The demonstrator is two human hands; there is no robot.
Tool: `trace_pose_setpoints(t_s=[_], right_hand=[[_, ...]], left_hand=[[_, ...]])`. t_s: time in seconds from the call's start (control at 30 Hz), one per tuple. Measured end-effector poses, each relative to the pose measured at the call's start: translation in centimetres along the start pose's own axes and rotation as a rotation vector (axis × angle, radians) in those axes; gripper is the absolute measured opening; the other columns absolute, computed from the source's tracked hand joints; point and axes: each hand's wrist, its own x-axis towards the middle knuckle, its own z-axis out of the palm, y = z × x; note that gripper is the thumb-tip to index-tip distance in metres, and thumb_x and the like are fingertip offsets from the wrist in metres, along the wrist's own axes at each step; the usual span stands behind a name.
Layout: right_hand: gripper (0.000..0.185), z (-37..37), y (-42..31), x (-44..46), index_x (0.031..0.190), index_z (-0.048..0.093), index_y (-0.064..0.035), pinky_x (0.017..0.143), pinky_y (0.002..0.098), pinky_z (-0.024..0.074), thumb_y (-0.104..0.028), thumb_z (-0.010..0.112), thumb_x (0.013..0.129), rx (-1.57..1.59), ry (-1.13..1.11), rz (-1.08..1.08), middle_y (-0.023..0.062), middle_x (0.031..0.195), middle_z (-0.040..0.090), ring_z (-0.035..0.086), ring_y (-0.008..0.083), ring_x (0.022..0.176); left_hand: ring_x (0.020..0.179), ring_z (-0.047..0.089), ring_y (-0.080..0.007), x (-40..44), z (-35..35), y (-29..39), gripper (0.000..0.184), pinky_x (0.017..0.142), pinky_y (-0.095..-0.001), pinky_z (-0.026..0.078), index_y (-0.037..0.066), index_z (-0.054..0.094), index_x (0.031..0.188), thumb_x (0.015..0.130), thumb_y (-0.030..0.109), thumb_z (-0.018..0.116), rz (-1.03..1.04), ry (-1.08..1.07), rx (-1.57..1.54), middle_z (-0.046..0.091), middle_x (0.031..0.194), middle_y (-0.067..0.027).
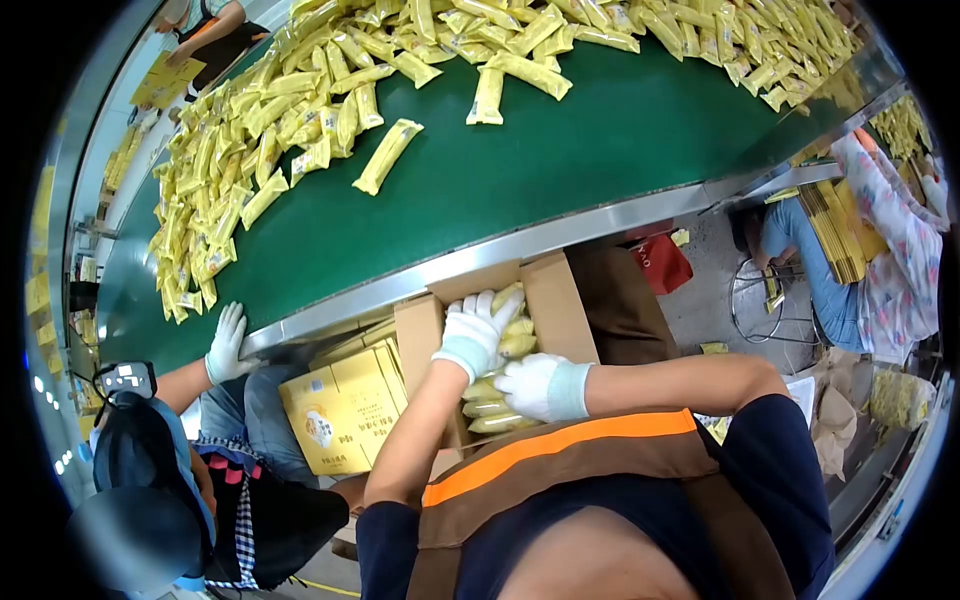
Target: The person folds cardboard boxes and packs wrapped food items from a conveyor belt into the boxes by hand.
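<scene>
An open cardboard box (562, 300) stands against the conveyor's near edge, with rows of yellow wrapped snack packets (490, 408) inside. My left hand (474, 335), in a white glove, reaches into the far part of the box. Its fingers are stretched out and apart, resting over the packets. Lower and to the right, my right hand (543, 387), also gloved, lies on the packets with its fingers bent around some of them. The fingertips of the right hand are partly hidden by the glove and packets.
A green conveyor belt (450, 190) carries a large heap of yellow packets (300, 110). Its metal rim (390, 285) runs beyond the box. Printed yellow cartons (340, 410) lie at left, beside a co-worker's gloved hand (228, 345). Another person sits right, near a stool (757, 300).
</scene>
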Motion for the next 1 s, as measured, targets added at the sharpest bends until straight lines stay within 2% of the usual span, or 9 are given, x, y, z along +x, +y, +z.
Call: trace_pose_setpoints(t_s=[0.17,0.27,0.33,0.43,0.6,0.73,0.83,0.87,1.0], right_hand=[[0.022,-4.3,4.6,0.2,0.106,0.070,-0.0089,0.086,0.0407,0.0536,-0.018,0.061,0.089,0.463,-0.245,-0.227,0.0126,0.108,0.067,0.065,0.0300,0.100],[0.030,-8.9,13.3,0.9,0.116,0.068,-0.0078,0.095,0.0356,0.0507,-0.018,0.067,0.087,0.992,0.234,0.073,0.0147,0.116,0.067,0.064,0.0268,0.105],[0.027,-14.3,20.4,-0.4,0.112,0.068,-0.0062,0.094,0.0342,0.0512,-0.019,0.068,0.087,0.384,0.840,0.191,0.0133,0.116,0.066,0.064,0.0270,0.105],[0.066,-20.8,34.0,-2.0,0.142,0.052,-0.0220,0.112,0.0413,0.0365,-0.060,0.056,0.089,0.126,0.854,0.842,0.0219,0.151,0.039,0.044,0.0377,0.135],[0.098,-21.5,41.2,3.9,0.151,0.037,-0.0318,0.111,0.0512,0.0370,-0.080,0.059,0.068,0.229,0.842,1.133,0.0250,0.158,0.023,0.038,0.0453,0.138],[0.076,-18.4,35.0,6.1,0.144,0.043,-0.0361,0.109,0.0439,0.0410,-0.062,0.066,0.076,0.101,0.626,0.703,0.0249,0.155,0.030,0.048,0.0462,0.129],[0.063,-17.5,29.7,4.7,0.139,0.050,-0.0346,0.109,0.0419,0.0407,-0.039,0.067,0.079,0.161,0.455,0.432,0.0238,0.154,0.032,0.046,0.0460,0.131],[0.057,-16.7,29.8,3.6,0.135,0.054,-0.0329,0.109,0.0424,0.0403,-0.034,0.066,0.079,0.098,0.543,0.357,0.0228,0.153,0.034,0.044,0.0446,0.132],[0.042,-15.2,28.4,-2.7,0.119,0.066,-0.0206,0.112,0.0441,0.0371,-0.006,0.060,0.080,-0.324,0.910,0.524,0.0207,0.150,0.040,0.043,0.0383,0.135]], left_hand=[[0.132,0.039,-0.0404,-1.7,-2.3,0.1,0.090,0.109,-0.0573,0.029,0.015,0.035,0.150,0.073,0.038,0.077,0.067,0.021,0.010,0.038,0.145,-0.0232],[0.125,0.050,-0.0367,-1.0,-2.6,-3.5,0.065,0.104,-0.0489,0.041,0.013,0.052,0.138,0.076,0.018,0.071,0.275,0.216,-0.113,0.047,0.142,-0.0207],[0.111,0.062,-0.0329,-1.7,-10.2,-3.9,0.055,0.094,-0.0400,0.050,0.010,0.061,0.128,0.074,0.003,0.068,0.351,0.386,-0.491,0.063,0.125,-0.0166],[0.112,0.060,-0.0345,1.6,-15.0,-7.9,0.049,0.096,-0.0395,0.048,0.001,0.060,0.127,0.079,-0.002,0.065,0.089,0.962,-0.303,0.063,0.122,-0.0185],[0.116,0.055,-0.0372,11.1,-10.0,-20.1,0.062,0.101,-0.0403,0.044,0.007,0.048,0.142,0.087,0.022,0.069,-0.297,0.806,-0.247,0.060,0.124,-0.0188],[0.098,0.057,-0.0335,11.8,-7.4,-21.0,0.062,0.087,-0.0431,0.048,0.013,0.048,0.143,0.085,0.019,0.068,-0.262,0.877,-0.222,0.061,0.108,-0.0111],[0.112,0.055,-0.0382,10.4,-7.5,-17.9,0.058,0.098,-0.0413,0.044,0.006,0.041,0.146,0.092,0.011,0.061,-0.147,1.026,-0.512,0.059,0.121,-0.0198],[0.135,0.045,-0.0281,9.5,-7.5,-16.6,0.056,0.113,-0.0334,0.032,0.000,0.036,0.149,0.096,0.005,0.055,-0.186,0.990,-0.706,0.046,0.148,-0.0185],[0.110,0.059,-0.0377,4.9,-10.8,-10.2,0.057,0.096,-0.0402,0.047,0.001,0.046,0.141,0.086,-0.001,0.059,-0.050,0.831,-0.362,0.059,0.124,-0.0206]])
